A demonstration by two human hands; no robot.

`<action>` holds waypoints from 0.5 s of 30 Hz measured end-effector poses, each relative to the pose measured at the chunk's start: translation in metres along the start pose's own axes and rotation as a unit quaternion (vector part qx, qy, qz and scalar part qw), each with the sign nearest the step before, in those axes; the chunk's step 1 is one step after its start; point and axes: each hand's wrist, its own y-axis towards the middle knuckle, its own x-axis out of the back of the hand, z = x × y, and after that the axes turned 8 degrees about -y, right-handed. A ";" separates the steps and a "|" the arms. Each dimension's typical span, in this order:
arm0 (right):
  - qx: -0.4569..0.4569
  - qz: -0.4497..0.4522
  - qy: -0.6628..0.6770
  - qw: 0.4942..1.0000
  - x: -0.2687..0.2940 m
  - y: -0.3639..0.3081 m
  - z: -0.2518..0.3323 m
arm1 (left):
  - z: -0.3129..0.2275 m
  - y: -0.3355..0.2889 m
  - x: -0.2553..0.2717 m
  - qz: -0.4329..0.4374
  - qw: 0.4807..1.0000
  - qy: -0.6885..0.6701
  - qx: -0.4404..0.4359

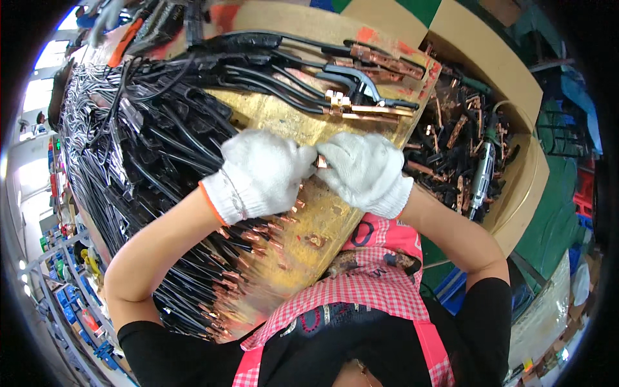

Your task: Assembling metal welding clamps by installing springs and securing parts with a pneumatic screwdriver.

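Both my hands wear white knit gloves and meet over the wooden tabletop (322,219). My left hand (263,171) is closed, its fingertips pinching at a small copper piece (321,161). From the other side my right hand (366,171) is closed on that same piece. Only a bit of copper shows between the fingers; its full shape is hidden. Just beyond my hands lie black cables with copper-jawed clamps (387,62). One clamp has a grey-blue lever (354,79). Below my left hand, many black cables (193,284) end in bare copper tips (258,245).
A large heap of black cables (148,142) covers the table's left side. At right, a cardboard box (525,171) holds copper and black parts, with a silver power screwdriver (482,174) on top. Another person's gloved hand (106,20) and an orange-handled tool (126,42) appear at far left.
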 end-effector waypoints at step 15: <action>-0.656 0.062 -0.219 0.719 0.035 -0.209 -0.121 | 0.003 0.003 -0.005 -0.030 0.994 -0.109 0.010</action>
